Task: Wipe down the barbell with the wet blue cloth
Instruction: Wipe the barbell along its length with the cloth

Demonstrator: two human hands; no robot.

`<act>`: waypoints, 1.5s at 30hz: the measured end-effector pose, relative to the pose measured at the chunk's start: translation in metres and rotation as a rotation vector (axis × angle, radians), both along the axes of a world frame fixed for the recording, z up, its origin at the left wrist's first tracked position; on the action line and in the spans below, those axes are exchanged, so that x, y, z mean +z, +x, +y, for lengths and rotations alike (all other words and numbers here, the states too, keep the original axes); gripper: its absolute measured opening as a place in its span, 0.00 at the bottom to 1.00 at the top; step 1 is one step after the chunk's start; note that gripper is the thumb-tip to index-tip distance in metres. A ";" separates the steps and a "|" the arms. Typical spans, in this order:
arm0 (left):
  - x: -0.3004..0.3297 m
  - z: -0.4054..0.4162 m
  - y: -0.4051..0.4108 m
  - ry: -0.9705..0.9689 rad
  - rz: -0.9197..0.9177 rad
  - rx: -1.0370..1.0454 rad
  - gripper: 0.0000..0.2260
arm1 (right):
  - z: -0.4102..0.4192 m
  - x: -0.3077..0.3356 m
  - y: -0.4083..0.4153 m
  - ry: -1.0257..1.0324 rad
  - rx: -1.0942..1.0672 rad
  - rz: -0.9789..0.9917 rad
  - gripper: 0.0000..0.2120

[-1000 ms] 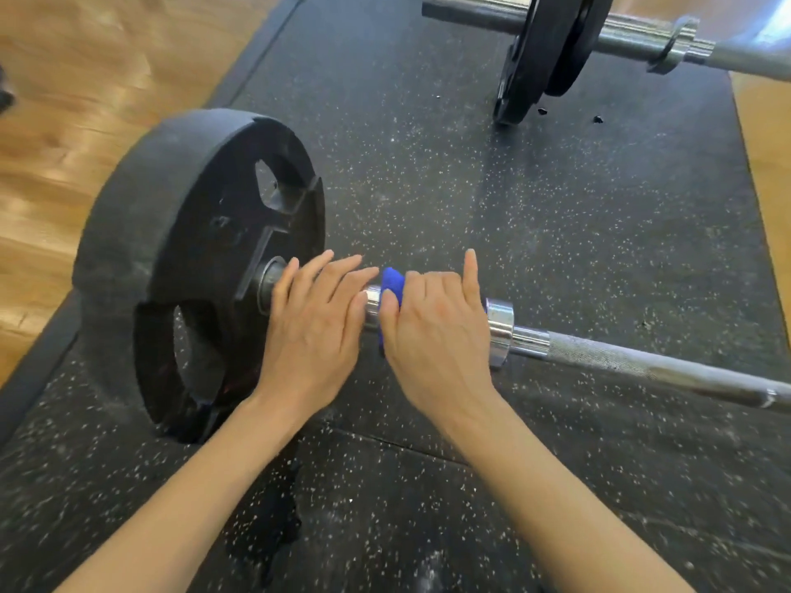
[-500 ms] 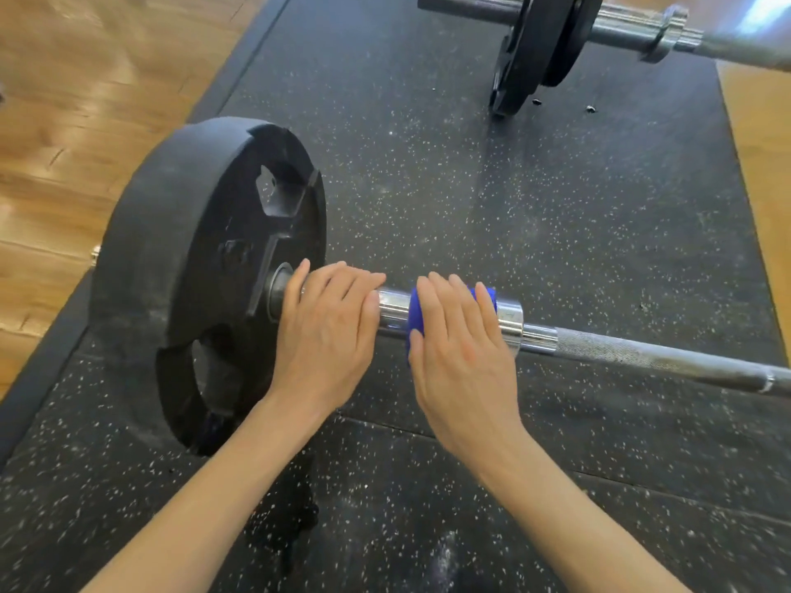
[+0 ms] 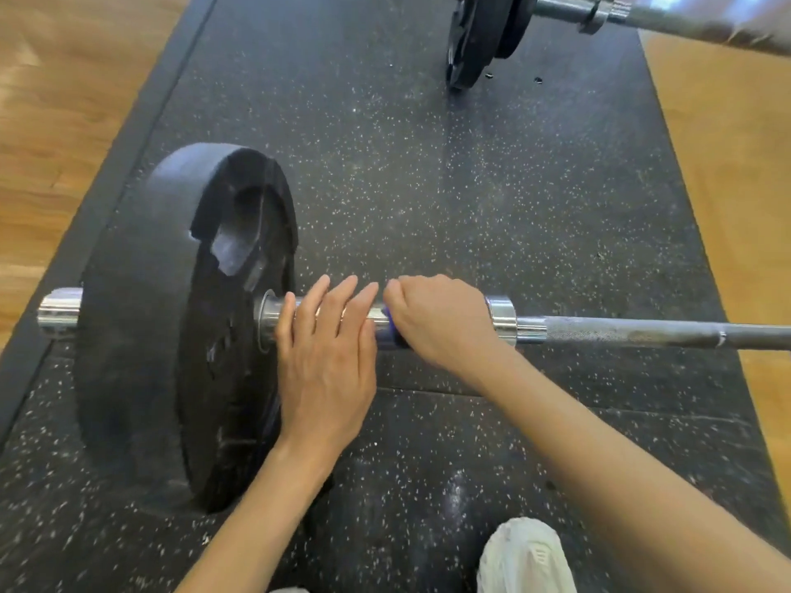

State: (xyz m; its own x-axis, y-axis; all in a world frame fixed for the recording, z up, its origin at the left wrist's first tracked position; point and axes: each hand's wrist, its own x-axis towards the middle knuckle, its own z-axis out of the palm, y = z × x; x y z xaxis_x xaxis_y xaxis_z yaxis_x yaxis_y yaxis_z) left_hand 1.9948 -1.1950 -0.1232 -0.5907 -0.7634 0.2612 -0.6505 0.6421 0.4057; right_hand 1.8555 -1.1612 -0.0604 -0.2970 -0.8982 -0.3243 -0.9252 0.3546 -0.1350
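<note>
Two hands are resting on the shiny thick end of the barbell (image 3: 633,333), which is lying across a black speckled mat (image 3: 428,186). The left hand (image 3: 327,361) is lying flat on the metal with its fingers straight, right beside the big black weight plate (image 3: 141,327). The right hand (image 3: 441,318) is curling round the bar and squeezing the blue cloth (image 3: 387,331) against it; only a bit of blue is peeking out by the thumb. A white shoe (image 3: 526,558) is showing below.

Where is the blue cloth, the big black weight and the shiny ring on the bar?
blue cloth (image 3: 388,331): head view, the edge peeking out under the right hand.
big black weight (image 3: 141,336): head view, its wide rubber rim.
shiny ring (image 3: 501,319): head view, its front face.
</note>
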 end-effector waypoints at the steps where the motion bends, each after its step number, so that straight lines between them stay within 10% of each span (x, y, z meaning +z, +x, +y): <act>1: 0.001 0.003 0.002 0.009 0.007 -0.001 0.19 | 0.009 -0.003 0.006 0.001 0.062 0.044 0.07; 4: 0.003 0.013 0.009 0.042 0.025 0.000 0.19 | 0.048 -0.020 0.018 -0.315 0.008 0.097 0.17; 11: 0.006 0.030 0.025 0.086 0.045 -0.025 0.20 | 0.045 -0.008 0.001 -0.001 0.232 0.295 0.10; 17: 0.009 0.042 0.031 0.123 0.072 0.004 0.19 | 0.063 -0.007 0.013 -0.115 -0.021 0.124 0.23; 45: 0.022 0.096 0.065 0.127 -0.078 0.131 0.21 | 0.106 -0.029 0.064 -0.511 0.019 0.209 0.17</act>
State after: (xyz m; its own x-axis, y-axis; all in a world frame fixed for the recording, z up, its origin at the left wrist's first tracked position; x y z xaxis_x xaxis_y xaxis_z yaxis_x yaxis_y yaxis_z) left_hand 2.0593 -1.0987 -0.1014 -0.4993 -0.8588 0.1151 -0.7576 0.4972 0.4229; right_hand 1.9196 -1.0551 -0.0897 -0.2905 -0.9317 0.2180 -0.9563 0.2751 -0.0986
